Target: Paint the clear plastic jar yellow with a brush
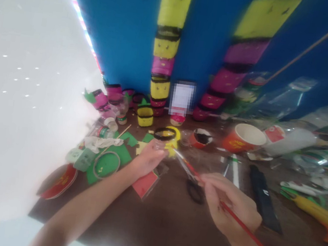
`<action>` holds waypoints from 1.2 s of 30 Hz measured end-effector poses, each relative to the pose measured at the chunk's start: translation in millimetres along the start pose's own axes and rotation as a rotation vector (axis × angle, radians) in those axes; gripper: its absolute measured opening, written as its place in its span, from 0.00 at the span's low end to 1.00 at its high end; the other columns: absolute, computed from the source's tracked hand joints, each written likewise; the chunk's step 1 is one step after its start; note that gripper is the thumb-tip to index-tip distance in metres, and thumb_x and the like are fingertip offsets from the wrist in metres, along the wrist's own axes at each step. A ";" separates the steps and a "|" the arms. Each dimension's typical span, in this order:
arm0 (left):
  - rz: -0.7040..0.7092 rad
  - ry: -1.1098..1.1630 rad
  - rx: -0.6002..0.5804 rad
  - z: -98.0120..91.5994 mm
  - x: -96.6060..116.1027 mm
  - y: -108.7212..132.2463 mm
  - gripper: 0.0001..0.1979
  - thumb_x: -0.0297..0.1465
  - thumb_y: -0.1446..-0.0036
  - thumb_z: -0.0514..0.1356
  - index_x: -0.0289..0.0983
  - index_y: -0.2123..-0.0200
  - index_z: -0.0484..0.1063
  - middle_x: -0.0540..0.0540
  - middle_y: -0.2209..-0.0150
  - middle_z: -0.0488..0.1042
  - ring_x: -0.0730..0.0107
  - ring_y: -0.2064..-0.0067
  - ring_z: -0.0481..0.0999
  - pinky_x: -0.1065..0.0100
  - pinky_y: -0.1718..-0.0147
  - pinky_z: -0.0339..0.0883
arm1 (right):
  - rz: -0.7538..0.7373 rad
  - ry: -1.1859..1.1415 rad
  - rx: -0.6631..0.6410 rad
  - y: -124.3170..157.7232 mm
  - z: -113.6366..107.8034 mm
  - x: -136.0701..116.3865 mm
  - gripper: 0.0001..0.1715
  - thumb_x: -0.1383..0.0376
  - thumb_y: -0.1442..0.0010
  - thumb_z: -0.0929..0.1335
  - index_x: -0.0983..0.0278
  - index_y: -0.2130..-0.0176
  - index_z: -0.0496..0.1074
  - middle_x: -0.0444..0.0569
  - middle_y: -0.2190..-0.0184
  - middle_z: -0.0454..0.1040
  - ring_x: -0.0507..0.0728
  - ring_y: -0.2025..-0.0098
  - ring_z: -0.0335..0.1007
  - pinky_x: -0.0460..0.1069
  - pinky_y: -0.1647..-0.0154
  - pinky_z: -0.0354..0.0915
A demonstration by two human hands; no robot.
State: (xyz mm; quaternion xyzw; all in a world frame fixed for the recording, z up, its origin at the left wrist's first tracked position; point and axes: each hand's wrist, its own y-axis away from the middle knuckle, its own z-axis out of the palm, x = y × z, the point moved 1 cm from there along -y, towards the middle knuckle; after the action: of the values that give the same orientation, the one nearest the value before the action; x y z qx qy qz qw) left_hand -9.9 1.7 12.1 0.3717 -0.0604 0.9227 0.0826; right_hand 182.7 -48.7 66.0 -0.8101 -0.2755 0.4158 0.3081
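Observation:
My left hand (151,158) is closed around a clear plastic cup (161,143) with a black-painted rim; its lower part is hidden by my fingers. Bright yellow paint (171,150) shows on the cup's right side. A long red paintbrush (191,167) is gripped in my right hand (226,202), pen-fashion, its bristle end at or close to the yellow area. Whether the bristles touch the cup I cannot tell, as the picture is blurred. Scissors (195,191) with black handles lie beneath the brush, and a red flat packet (145,183) lies below my left wrist.
Yellow and magenta painted cups (144,116) stand along the blue wall. A red paper cup (245,138) and a smaller cup with dark paint (201,138) stand right of centre. Green sheets (117,155) and a tape ring lie left. A yellow glue gun (318,212) and a black case (264,198) lie right.

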 end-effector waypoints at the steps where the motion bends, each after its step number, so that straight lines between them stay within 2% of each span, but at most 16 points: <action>1: 0.002 0.000 0.006 0.0 -0.1 -0.1 0.22 0.29 0.58 0.67 0.40 0.56 0.71 0.47 0.60 0.76 0.61 0.51 0.72 0.59 0.47 0.58 | 0.005 0.002 -0.008 0.4 0.0 0.1 0.09 0.75 0.45 0.64 0.61 0.68 0.69 0.44 0.74 0.76 0.52 0.73 0.75 0.44 0.70 0.71; 7: 0.004 -0.006 0.004 0.5 -0.2 -0.5 0.22 0.28 0.58 0.67 0.40 0.56 0.70 0.47 0.60 0.75 0.62 0.50 0.71 0.59 0.46 0.57 | -0.020 0.042 -0.005 2.2 -0.8 0.6 0.10 0.75 0.45 0.64 0.61 0.66 0.69 0.45 0.73 0.76 0.52 0.72 0.74 0.46 0.70 0.72; 12: 0.021 -0.020 0.025 0.9 0.0 -0.5 0.18 0.29 0.59 0.68 0.39 0.62 0.71 0.48 0.61 0.76 0.62 0.50 0.71 0.59 0.45 0.56 | -0.064 0.057 -0.020 1.3 0.2 -0.8 0.10 0.76 0.46 0.64 0.61 0.68 0.69 0.44 0.74 0.76 0.52 0.73 0.74 0.45 0.69 0.72; 16: 0.020 -0.033 0.034 1.1 -0.2 -0.8 0.18 0.30 0.61 0.69 0.39 0.63 0.71 0.48 0.60 0.75 0.63 0.50 0.71 0.58 0.44 0.55 | -0.102 0.069 -0.017 1.8 1.6 -1.3 0.12 0.76 0.47 0.65 0.61 0.65 0.69 0.45 0.73 0.76 0.52 0.72 0.75 0.45 0.67 0.72; 30: -0.004 -0.005 0.084 -1.4 -1.3 -0.7 0.18 0.31 0.62 0.70 0.38 0.65 0.71 0.48 0.62 0.75 0.63 0.51 0.71 0.59 0.45 0.55 | -0.043 0.048 -0.004 1.4 3.3 1.4 0.09 0.73 0.45 0.64 0.60 0.67 0.69 0.44 0.74 0.76 0.53 0.73 0.75 0.45 0.69 0.71; 36: 0.002 0.009 0.105 -3.4 -1.5 -1.2 0.18 0.31 0.62 0.69 0.38 0.65 0.72 0.48 0.63 0.75 0.65 0.54 0.73 0.59 0.45 0.55 | -0.022 0.065 -0.052 1.4 2.8 -0.7 0.09 0.73 0.45 0.64 0.60 0.69 0.69 0.43 0.75 0.75 0.51 0.74 0.74 0.44 0.70 0.71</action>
State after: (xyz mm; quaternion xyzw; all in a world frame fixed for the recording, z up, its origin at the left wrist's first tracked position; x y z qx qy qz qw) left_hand -11.0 3.3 8.7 0.3714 -0.0119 0.9263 0.0622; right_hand 180.3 -49.3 64.0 -0.8278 -0.2849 0.3787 0.3003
